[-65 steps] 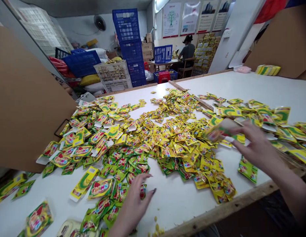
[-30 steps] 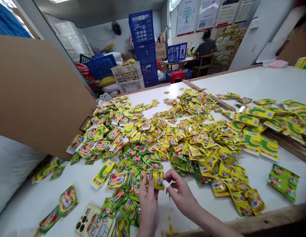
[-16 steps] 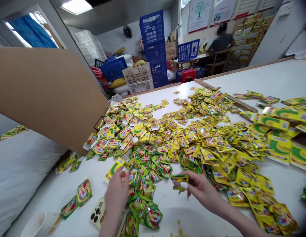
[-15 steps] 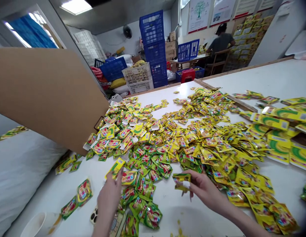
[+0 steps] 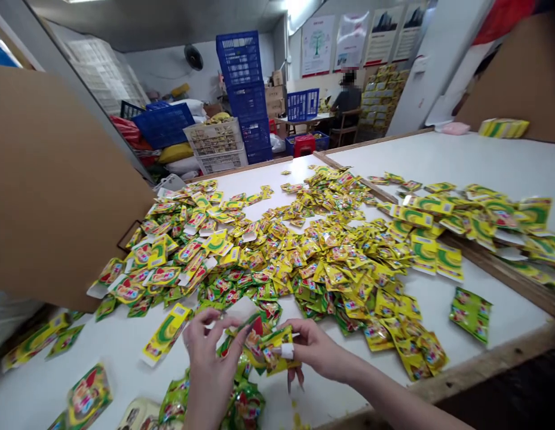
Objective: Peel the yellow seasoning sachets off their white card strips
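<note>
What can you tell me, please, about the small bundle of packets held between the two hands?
The bundle of packets is a small cluster of glossy sachets, mostly yellow with green and red print, seemingly foil or plastic film. It is lifted just above the white table at the near edge of the big heap. The left hand pinches its left side, where a white card piece sticks up; the right hand grips its right end. How many packets it holds cannot be told.

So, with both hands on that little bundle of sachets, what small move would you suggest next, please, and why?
Probably square the sachets up before anything else: the left hand and right hand pinch them above the table, but they splay unevenly, and the header card behind sits askew.
</note>
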Motion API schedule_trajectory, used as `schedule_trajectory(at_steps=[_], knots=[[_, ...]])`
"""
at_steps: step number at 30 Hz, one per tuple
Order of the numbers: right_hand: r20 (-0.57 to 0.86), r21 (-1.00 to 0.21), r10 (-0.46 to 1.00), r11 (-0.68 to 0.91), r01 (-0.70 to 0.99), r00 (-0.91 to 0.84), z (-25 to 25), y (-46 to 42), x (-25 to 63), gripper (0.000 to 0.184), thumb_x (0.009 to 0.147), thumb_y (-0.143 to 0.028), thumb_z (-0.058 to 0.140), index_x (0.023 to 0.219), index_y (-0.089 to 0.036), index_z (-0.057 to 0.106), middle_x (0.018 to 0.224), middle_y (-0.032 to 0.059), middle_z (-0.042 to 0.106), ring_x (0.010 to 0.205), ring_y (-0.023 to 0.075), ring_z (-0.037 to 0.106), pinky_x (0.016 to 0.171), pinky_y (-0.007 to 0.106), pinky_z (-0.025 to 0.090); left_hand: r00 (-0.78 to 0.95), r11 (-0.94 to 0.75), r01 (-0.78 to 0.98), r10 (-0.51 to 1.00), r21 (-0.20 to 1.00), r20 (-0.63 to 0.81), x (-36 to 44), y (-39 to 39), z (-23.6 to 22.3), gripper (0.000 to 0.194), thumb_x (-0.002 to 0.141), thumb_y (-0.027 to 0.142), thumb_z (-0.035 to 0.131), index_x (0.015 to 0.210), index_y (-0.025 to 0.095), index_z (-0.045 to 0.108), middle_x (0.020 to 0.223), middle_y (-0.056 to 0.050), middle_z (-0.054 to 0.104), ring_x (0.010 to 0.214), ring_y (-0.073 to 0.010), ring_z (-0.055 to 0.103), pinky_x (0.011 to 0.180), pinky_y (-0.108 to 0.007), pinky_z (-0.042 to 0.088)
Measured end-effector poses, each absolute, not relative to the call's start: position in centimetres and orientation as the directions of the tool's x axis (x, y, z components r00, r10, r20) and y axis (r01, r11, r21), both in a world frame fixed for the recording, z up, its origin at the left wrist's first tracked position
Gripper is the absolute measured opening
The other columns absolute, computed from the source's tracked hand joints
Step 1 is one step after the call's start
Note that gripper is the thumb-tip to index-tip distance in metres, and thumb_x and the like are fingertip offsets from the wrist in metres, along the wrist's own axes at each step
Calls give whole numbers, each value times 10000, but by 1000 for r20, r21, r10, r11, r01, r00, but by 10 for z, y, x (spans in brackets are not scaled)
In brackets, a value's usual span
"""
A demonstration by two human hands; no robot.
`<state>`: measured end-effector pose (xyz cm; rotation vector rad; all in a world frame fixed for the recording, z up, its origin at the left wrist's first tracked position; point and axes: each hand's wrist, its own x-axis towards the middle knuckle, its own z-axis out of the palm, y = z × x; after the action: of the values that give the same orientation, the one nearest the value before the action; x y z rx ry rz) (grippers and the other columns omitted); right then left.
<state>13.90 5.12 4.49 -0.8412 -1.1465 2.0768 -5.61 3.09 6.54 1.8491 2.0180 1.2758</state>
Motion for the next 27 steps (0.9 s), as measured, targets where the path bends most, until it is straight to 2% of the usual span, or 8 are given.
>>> schedule_trajectory(at_steps=[2,4,6,8,14,19,23,27], knots=[[-207,-867,788,-422,-265,-580,42,47,133,424,586,-417,755,840,-109,612,578,-17,594,375,55,530,345,139,429,-469,-90,517,802,851,370,-34,29,67,581,583,447,709,1088,224,529,1238,-89,384,1206,-307,338,984,-433,323],[-179,-858,777,-423,-290,-603,40,42,132,425,580,-426,757,815,-105,607,575,-19,586,377,52,526,350,140,434,-478,33,39,878,999,-11,-19,27,64,732,581,436,712,1214,218,415,1261,-99,442,1198,-301,400,959,-410,376],[-146,-875,759,-398,-275,-634,43,39,137,392,596,-411,753,804,-109,614,661,-3,593,410,52,538,367,151,455,-182,280,-342,917,897,-356,-13,25,60,614,646,441,659,1176,194,471,1112,-98,590,1076,-295,532,879,-404,446],[-100,-919,807,-298,-256,-581,52,39,148,314,633,-364,741,792,-122,620,808,18,576,464,49,552,393,165,477,-32,387,-458,893,800,-450,-12,22,56,503,645,420,670,1063,162,565,941,-87,668,946,-284,605,799,-379,486],[114,-968,963,52,-245,-246,98,63,172,212,762,-270,637,927,-203,523,682,-37,570,396,57,498,353,170,430,33,365,-273,928,890,-371,-3,9,62,393,520,350,784,812,141,624,644,-7,631,599,-150,568,593,-248,460],[423,-866,753,500,19,-504,109,67,162,232,775,-59,504,953,-186,580,851,39,584,764,140,566,656,259,481,99,408,-88,911,909,-399,5,3,71,354,513,346,785,734,163,577,622,25,580,574,-124,521,596,-247,434],[282,-717,626,641,275,-727,116,63,165,401,713,49,441,1000,-184,595,902,47,554,829,142,542,717,244,442,142,357,139,916,924,-376,3,2,72,306,578,323,743,731,163,532,608,25,560,584,-125,504,594,-247,423],[55,-586,521,708,395,-852,134,58,172,308,760,-10,458,965,-181,610,911,50,544,713,126,546,636,223,436,273,323,156,894,933,-355,4,4,72,271,614,274,711,773,161,523,635,33,528,595,-108,473,574,-225,406]])
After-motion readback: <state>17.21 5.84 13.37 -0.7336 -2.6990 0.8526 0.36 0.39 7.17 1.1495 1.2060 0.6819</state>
